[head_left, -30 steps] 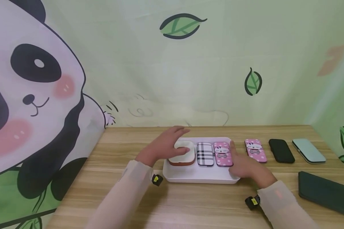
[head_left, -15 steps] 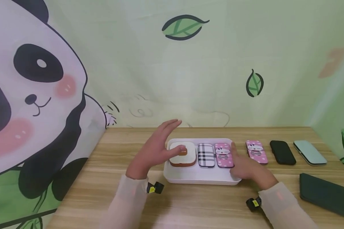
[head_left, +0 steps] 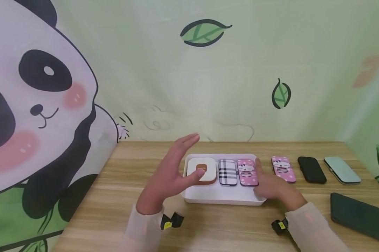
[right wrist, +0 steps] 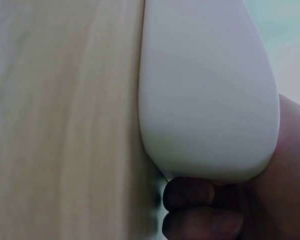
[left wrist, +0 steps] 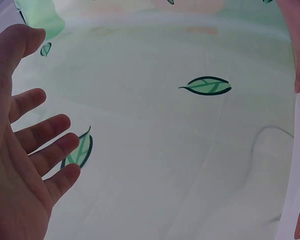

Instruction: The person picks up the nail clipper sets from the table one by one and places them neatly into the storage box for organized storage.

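Note:
A shallow white tray (head_left: pixel 222 196) stands on the wooden table. Inside it, from left to right, lie a square cream-and-brown box (head_left: pixel 192 166) with a brown label, a black-and-white plaid case (head_left: pixel 227 173) and a pink cat-print case (head_left: pixel 247 177). My left hand (head_left: pixel 168 176) is raised at the tray's left end, fingers spread and holding nothing; its thumb overlaps the box in the head view. The right hand (head_left: pixel 272 185) grips the tray's right end. In the right wrist view, curled fingers (right wrist: pixel 190 195) reach beneath the tray's white end wall (right wrist: pixel 210 95).
Right of the tray a second pink cat-print case (head_left: pixel 283 169), a black case (head_left: pixel 312 170) and a pale blue case (head_left: pixel 342 170) lie in a row. Nearer the front right is a dark flat rectangular object (head_left: pixel 359 217). A panda-print cloth (head_left: pixel 233 80) hangs behind the table.
My left hand has drawn back leftward from over the cream-and-brown box and opened wider, uncovering its brown label. The right hand stays on the tray's right end.

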A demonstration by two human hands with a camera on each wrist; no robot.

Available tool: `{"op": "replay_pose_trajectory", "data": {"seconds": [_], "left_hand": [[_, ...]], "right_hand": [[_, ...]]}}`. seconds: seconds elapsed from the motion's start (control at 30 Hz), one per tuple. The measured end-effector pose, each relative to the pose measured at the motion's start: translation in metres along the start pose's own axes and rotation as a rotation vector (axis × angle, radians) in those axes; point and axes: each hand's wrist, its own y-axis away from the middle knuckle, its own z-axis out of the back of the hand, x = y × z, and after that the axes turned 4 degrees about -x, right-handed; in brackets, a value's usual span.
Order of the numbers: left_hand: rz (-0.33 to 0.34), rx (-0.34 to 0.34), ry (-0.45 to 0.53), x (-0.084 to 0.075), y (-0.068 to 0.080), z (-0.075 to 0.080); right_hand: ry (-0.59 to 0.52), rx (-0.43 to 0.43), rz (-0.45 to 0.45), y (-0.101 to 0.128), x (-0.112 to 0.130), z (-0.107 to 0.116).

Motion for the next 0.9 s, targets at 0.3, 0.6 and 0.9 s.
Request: {"op": "replay_pose_trajectory", "data": {"seconds": [0.3,0.6,0.9], "left_hand": [[-0.078,-0.031,0.037,-0.007,0.001,0.0],[-0.124,-0.07,-0.025,-0.007,0.001,0.004],[-0.146,-0.078,-0.013,-0.011,0.0,0.006]], "right_hand": [[0.013,0.03,-0.002,0.004,0.003,0.008],[0.081,-0.145,0.138,0.031,0.026,0.054],[0.051,-0.52,0.529,0.075,0.066,0.084]]}}
